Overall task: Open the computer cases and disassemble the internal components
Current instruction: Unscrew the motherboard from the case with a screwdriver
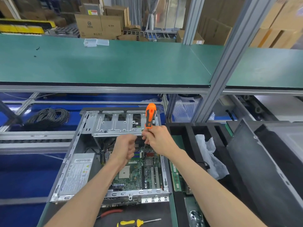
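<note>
**Screwdriver down on the board**

I have the computer case (105,154) lying open on the bench in front of me, lid off, with the green circuit board (139,172) bare in its right half and the grey power supply (77,174) along the left wall. The metal drive cage (118,123) sits across the far end.

My right hand (159,140) is wrapped around the orange screwdriver (150,115), fingers pinching low on the shaft just under the handle, which stands nearly upright above the board. My left hand (124,148) is curled beside it; I think it is steadying the shaft or holding a loose screw, but the fingers hide what is in them, so I cannot tell.

To do this step well, I would keep the shaft straight over the screw head, press down firmly before turning, and let the left hand guide the tip so it cannot skate across the board. Once the screw loosens, lift it out rather than let it drop among the parts.

A yellow screwdriver (131,223) and red-handled pliers (111,212) lie on the near edge, within reach.
</note>
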A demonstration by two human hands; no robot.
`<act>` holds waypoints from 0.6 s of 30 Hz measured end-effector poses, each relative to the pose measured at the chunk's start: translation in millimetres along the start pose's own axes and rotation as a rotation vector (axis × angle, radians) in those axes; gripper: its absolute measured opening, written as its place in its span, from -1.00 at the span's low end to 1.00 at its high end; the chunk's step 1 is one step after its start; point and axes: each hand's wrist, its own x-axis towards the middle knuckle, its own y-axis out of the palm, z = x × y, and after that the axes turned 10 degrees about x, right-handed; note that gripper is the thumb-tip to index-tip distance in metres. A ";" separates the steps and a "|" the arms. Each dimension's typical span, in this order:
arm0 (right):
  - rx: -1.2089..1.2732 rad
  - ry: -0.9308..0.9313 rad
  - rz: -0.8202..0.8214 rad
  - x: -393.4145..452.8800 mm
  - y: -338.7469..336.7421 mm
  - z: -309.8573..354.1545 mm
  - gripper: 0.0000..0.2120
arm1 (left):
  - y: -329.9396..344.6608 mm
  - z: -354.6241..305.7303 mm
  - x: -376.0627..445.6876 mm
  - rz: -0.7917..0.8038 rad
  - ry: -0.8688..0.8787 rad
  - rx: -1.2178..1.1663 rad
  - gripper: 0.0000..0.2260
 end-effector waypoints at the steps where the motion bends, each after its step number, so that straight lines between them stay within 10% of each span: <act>1: -0.002 0.004 0.000 -0.5 -0.2 0.6 -0.74 | 3.0 1.8 2.1 -0.045 0.061 0.235 -0.81; 6: 0.005 0.024 -0.023 -3.3 1.5 1.7 -0.73 | 20.9 7.7 13.8 0.093 0.288 0.768 -0.78; 15: 0.238 -0.145 -0.393 -6.6 -14.3 35.1 -0.69 | 28.4 11.9 15.0 0.005 0.355 0.768 -0.67; 18: -0.056 -0.325 -0.469 3.7 -22.5 56.2 -0.65 | 29.7 12.8 16.6 0.002 0.337 0.780 -0.78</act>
